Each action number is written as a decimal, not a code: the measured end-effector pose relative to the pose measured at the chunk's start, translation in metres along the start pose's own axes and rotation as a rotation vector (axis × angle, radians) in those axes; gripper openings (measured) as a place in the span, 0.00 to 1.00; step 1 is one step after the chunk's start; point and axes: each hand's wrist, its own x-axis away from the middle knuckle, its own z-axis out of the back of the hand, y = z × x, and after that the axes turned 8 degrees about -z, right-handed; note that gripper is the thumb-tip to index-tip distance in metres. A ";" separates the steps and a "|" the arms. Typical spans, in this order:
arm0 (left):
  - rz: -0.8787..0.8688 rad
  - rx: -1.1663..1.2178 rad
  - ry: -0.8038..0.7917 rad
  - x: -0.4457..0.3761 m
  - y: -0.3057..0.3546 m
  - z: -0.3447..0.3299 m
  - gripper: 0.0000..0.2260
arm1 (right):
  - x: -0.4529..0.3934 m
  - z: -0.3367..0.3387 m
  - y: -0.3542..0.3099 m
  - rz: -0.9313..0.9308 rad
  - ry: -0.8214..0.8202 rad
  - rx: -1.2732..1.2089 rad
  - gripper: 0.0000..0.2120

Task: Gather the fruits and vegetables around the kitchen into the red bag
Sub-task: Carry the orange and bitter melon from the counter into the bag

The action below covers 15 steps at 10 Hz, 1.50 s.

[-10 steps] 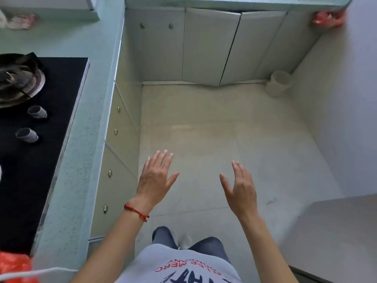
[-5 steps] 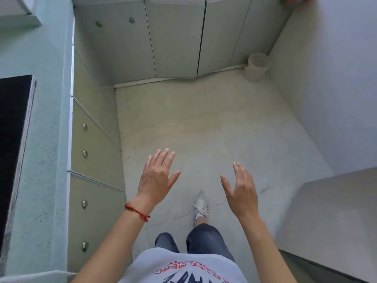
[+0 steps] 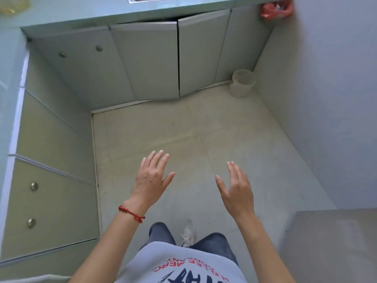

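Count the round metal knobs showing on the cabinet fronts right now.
4. Two knobs sit on the far cabinet door, upper left and; two on the left drawers, and. Others may be out of frame.

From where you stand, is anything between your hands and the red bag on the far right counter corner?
Nothing visible blocks it. Both hands, left and right, are empty above bare floor; the red bag sits beyond, the pale bucket beneath it against the wall.
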 end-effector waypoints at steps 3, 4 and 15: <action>-0.054 -0.044 0.006 -0.154 -0.005 0.002 0.25 | -0.149 0.026 0.012 0.054 0.053 0.158 0.30; -0.089 -0.056 0.020 -0.221 -0.011 0.002 0.25 | -0.211 0.031 0.009 0.068 0.079 0.216 0.31; -0.131 -0.042 0.034 -0.831 0.028 0.029 0.32 | -0.793 0.159 0.038 0.051 0.217 0.228 0.28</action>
